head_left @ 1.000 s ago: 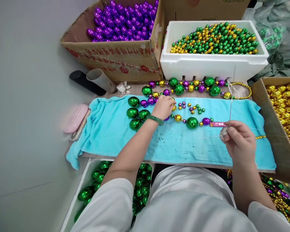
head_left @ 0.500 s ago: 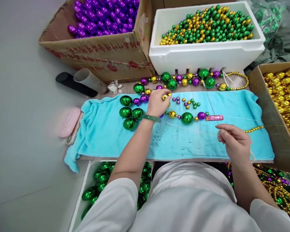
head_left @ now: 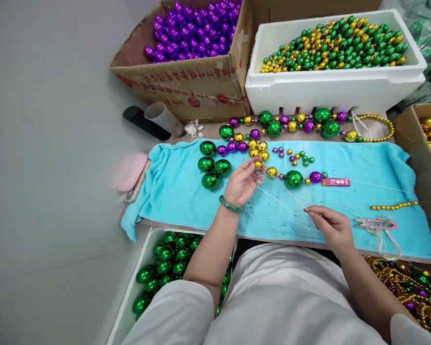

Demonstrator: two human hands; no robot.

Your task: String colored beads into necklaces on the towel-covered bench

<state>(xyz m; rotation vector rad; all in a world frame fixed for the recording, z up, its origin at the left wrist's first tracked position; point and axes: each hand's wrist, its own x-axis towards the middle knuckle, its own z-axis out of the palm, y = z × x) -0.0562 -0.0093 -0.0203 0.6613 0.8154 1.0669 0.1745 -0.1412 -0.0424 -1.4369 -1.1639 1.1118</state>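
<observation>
My left hand pinches a small gold bead between thumb and fingertips above the blue towel. A long thin needle is held at its near end by my right hand, fingers closed. The needle's far tip meets the gold bead; whether it passes through the hole I cannot tell. Just beyond lies a strung row with a gold bead, a big green bead and a purple bead. Loose gold beads, purple beads and large green beads rest on the towel.
Behind the towel stand a carton of purple beads and a white foam box of mixed beads. Pink-handled snips lie at right, a pink case at left. A finished-looking bead strand runs along the back.
My left hand has drawn back from the loose gold beads with one in its fingers. My right hand has lowered the needle to meet it. The view has shifted left, showing the snips.
</observation>
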